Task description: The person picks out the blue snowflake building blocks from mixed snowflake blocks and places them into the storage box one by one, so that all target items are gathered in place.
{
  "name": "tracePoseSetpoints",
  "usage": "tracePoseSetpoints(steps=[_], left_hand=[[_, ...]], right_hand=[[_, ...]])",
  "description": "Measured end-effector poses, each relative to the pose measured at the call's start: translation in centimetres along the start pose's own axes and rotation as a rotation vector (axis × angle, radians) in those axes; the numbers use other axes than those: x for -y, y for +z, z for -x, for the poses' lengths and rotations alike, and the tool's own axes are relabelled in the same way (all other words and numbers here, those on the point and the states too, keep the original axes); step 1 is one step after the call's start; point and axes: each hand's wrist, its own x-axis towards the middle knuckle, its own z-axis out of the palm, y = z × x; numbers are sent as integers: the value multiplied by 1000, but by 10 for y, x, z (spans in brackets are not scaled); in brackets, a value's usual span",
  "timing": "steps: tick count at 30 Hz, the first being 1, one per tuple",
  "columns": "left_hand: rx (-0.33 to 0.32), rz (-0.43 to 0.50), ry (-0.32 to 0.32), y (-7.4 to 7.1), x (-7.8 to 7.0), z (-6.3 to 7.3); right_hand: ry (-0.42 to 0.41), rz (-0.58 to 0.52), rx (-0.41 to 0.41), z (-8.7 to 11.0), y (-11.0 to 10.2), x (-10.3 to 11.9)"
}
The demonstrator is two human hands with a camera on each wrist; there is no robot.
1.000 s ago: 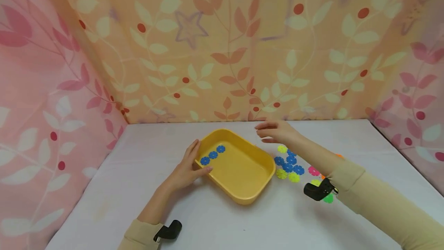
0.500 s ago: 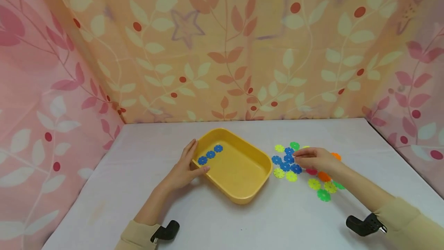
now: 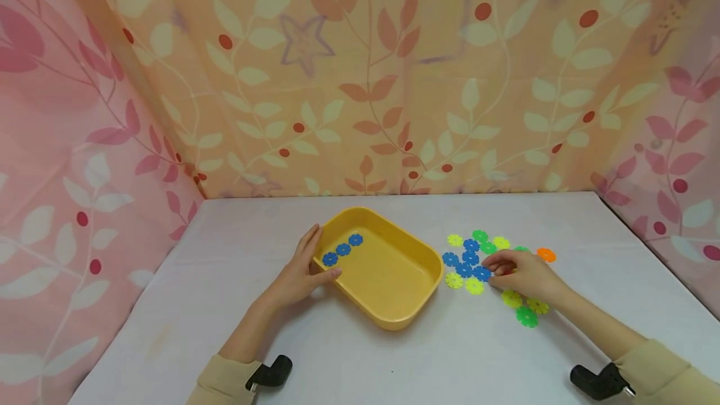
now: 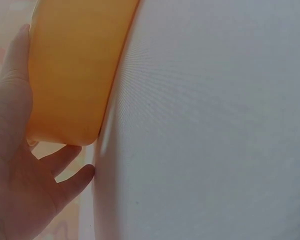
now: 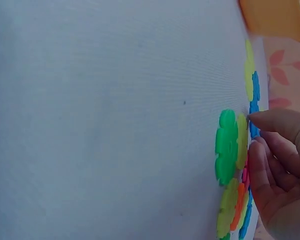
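The right hand (image 3: pixel 520 275) has swung down from the tray's two o'clock side and now sits among the scattered pieces, a touch nearer the person than half a second ago; the left hand (image 3: pixel 298 277) stays put. Taking twelve as straight away from the person, a leaf-patterned curtain (image 3: pixel 394 80) spans the whole far side. Below it spreads a white-covered table (image 3: pixel 427 367), and on that, near the middle, the yellow tray (image 3: pixel 388 280) sits turned at a slant. The left hand grips its rim at nine o'clock, thumb over the inner edge, fingers outside. The right hand is off the tray's three o'clock side, fingers bent; thumb and forefinger tips come right up to the nearest blue disc (image 3: pixel 482 274), though I can't tell whether they pinch it. Each cuff carries a small black camera (image 3: pixel 274 372). Smallest are the notched discs: three blue ones (image 3: pixel 343 249) in a row inside the tray at ten o'clock, more blue beside the right hand, an orange disc (image 3: pixel 545 255) at its two, a green disc (image 3: pixel 527 317) at its six.
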Motion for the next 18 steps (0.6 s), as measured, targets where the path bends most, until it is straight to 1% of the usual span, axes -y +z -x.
tracePoseSetpoints(steps=[2,4,18], left_hand=[[-1,0,1,0,-1,0],[-4,-1,3,0,-1,1],[-6,9,17,0,0,-1]], right_hand=[[-37,28,-13,0,1,1],[-48,37,-24,0,2,1],[-46,52,-37,-1,3,3]])
